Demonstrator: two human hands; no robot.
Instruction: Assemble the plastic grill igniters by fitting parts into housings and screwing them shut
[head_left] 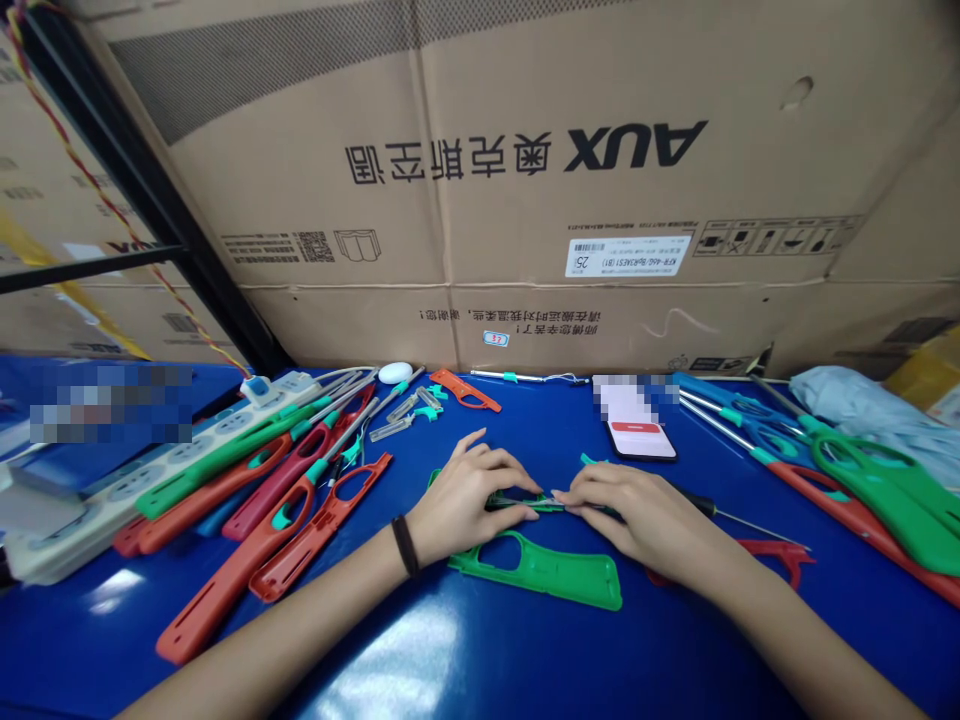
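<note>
we look down on a blue table (pixel 480 660) where both hands meet in the middle. the left hand (pixel 469 495), with a black band (pixel 405 545) at its wrist, has its fingers curled in narrow, the tips pressed on one end of a slim green part (pixel 551 503). the right hand (pixel 637 510) comes in from the other side, its fingers also drawn close and pinching the same part, so the two sets of fingertips nearly touch. the slim green part lies low over the table between the hands, just behind a green handle shell (pixel 555 575) that rests flat with its open side up, near the left wrist. we cannot tell whether the part touches the shell. a screwdriver (pixel 739 522) lies just behind the right hand, its thin shaft pointing right, and a red shell (pixel 780 560) shows past the right wrist. to the left lies a heap of orange, red and green long lighters (pixel 247 500) partly across a white power strip (pixel 150 470). to the right, well apart from the hands, lies another heap of green, blue and red lighters (pixel 862 480). a phone (pixel 637 425) lies face up behind the hands, and a big cardboard box (pixel 525 150) stands along the back of the table.
</note>
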